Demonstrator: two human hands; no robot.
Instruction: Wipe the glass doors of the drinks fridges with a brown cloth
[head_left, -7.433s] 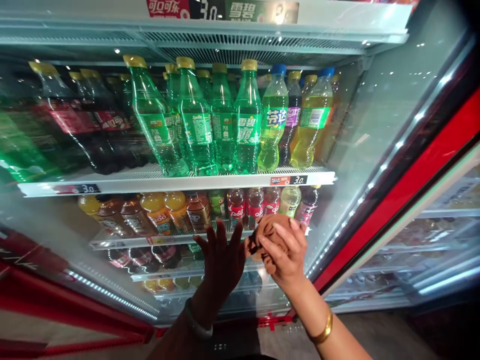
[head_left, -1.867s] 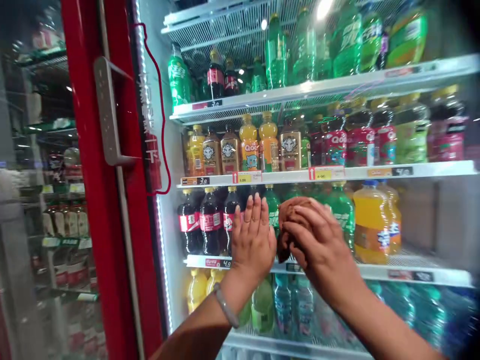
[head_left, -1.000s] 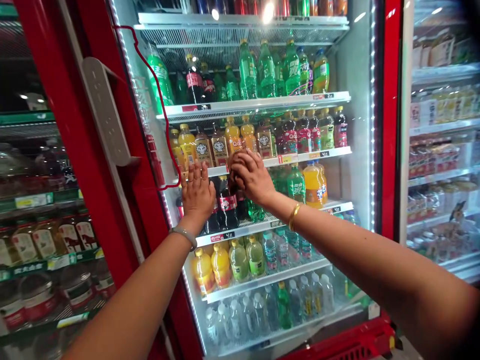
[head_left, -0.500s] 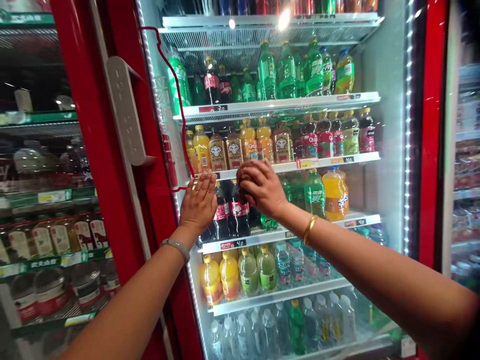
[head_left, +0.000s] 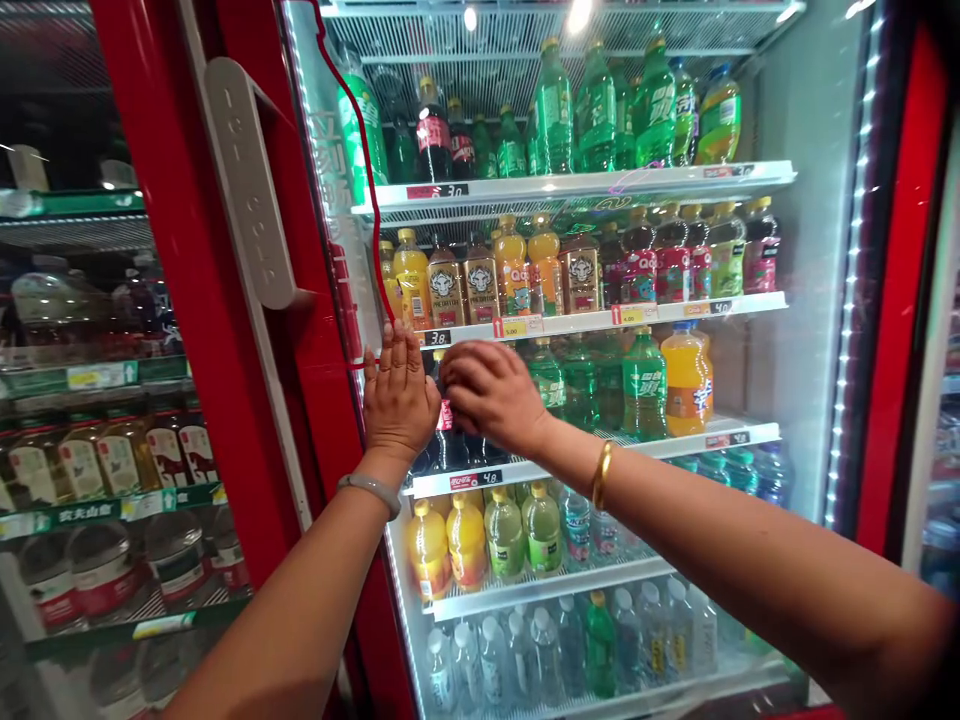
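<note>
My left hand (head_left: 397, 395) lies flat with its fingers up on the glass door (head_left: 814, 250) of a drinks fridge, near the door's left edge. A grey bangle is on that wrist. My right hand (head_left: 491, 395) presses on the glass just to the right of it, closed over a brown cloth that the hand almost wholly hides. A gold bangle (head_left: 601, 475) sits on the right wrist. Behind the glass at hand height stand dark cola bottles (head_left: 450, 440) and green soda bottles (head_left: 577, 385).
A red door frame (head_left: 180, 300) with a long grey handle (head_left: 251, 190) runs down the left. Shelves behind the glass hold several rows of bottles with price tags (head_left: 517, 326). Another glass-fronted fridge (head_left: 90, 420) stands at the left, and a red frame edge (head_left: 900, 300) at the right.
My right hand with the cloth has slid left and a little down across the glass, close to my left hand. The left hand has stayed flat on the glass.
</note>
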